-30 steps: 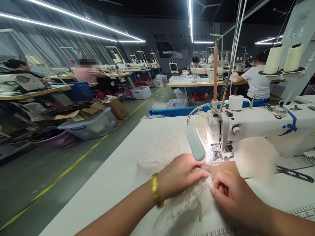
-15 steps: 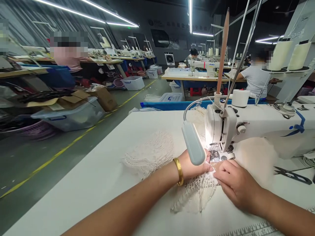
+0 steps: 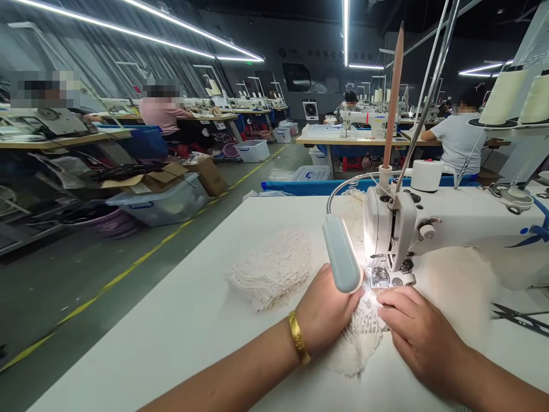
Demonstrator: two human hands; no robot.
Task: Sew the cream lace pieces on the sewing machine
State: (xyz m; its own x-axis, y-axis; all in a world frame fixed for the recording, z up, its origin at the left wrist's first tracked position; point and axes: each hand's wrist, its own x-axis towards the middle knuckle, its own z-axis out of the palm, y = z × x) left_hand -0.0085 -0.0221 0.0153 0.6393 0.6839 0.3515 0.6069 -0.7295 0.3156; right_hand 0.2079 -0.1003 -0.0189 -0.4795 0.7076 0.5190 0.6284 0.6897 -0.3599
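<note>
A cream lace piece (image 3: 359, 345) lies in front of the sewing machine (image 3: 465, 220), its far end close by the lit presser foot (image 3: 380, 277). My left hand (image 3: 326, 312), with a gold bracelet at the wrist, is closed on the left side of the lace. Its fingertips are partly hidden behind the grey-green lamp head (image 3: 342, 254). From the right, my right hand (image 3: 422, 337) has its bent fingers closed on the lace's other edge, just below the foot. Left of my hands rests a stack of lace pieces (image 3: 274, 266).
Black thread snips (image 3: 521, 319) lie on the white table (image 3: 180, 337) at the right. A pencil (image 3: 393, 97) stands upright on the machine, near a white thread spool (image 3: 427, 175). Plastic boxes (image 3: 165, 200) line the floor at left. Other people sit at machines farther off.
The view has turned slightly left. My left hand has come nearer and bent more at the wrist, and the lace's loose end has gathered in. My right hand's fingers have shifted on the edge.
</note>
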